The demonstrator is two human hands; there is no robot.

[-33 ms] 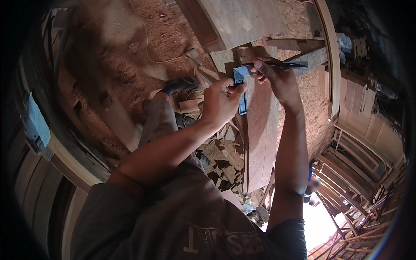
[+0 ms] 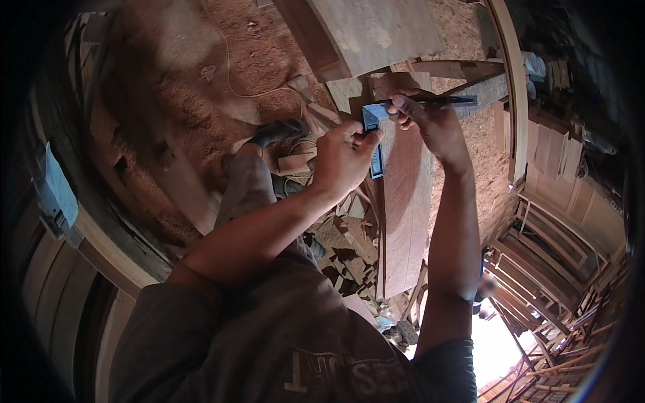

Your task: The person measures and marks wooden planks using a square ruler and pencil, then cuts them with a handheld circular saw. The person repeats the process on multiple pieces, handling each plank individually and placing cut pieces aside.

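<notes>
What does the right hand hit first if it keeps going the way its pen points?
The right hand holds a dark pen pointing roughly toward picture right. First in that line is probably the grey plank under its tip, then the curved wooden rail. Depth is unclear.

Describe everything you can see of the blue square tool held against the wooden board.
The blue L-shaped try square looks like metal or plastic, with a short arm across the top and a longer arm running down along the left edge of the long reddish-brown wooden board. It lies flat against the board near its far end. The left hand presses on it from the left, covering part of it. The right hand holds a dark pencil just above its top arm. Any markings are too small to tell.
</notes>
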